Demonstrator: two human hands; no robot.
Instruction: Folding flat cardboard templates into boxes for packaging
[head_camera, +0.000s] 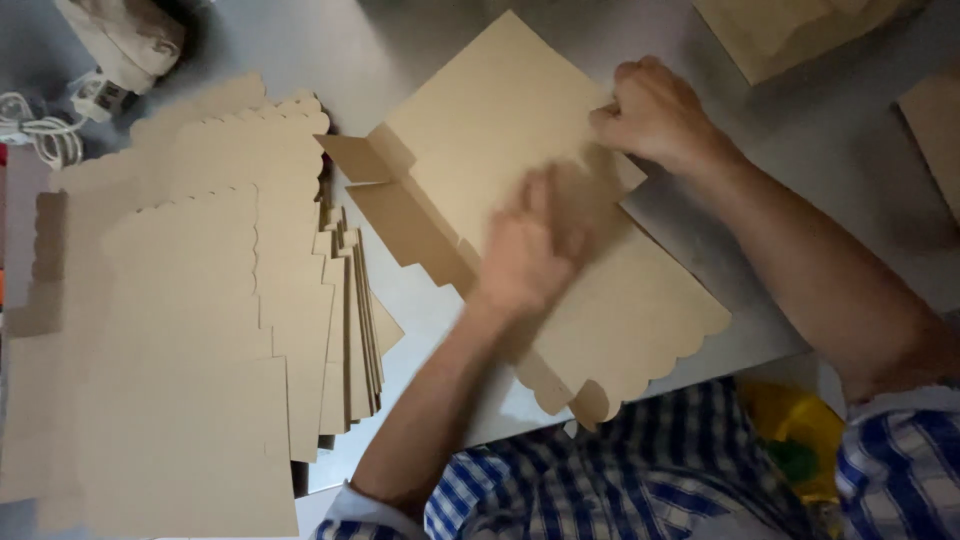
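A flat tan cardboard box blank (640, 310) with side flaps and a scalloped edge lies at an angle on the grey metal table (820, 130). My left hand (535, 245) presses flat on the middle of the blank, blurred by motion, fingers spread. My right hand (655, 115) is clenched at the blank's right edge, pinching a fold of the cardboard. Both forearms reach in from the bottom, in rolled blue checked sleeves.
A fanned stack of several identical scalloped blanks (200, 300) fills the left of the table. More cardboard pieces (790, 30) lie at the top right and right edge. A white cable and plug (60, 115) sit at the far left. Something yellow (790, 425) shows below the table edge.
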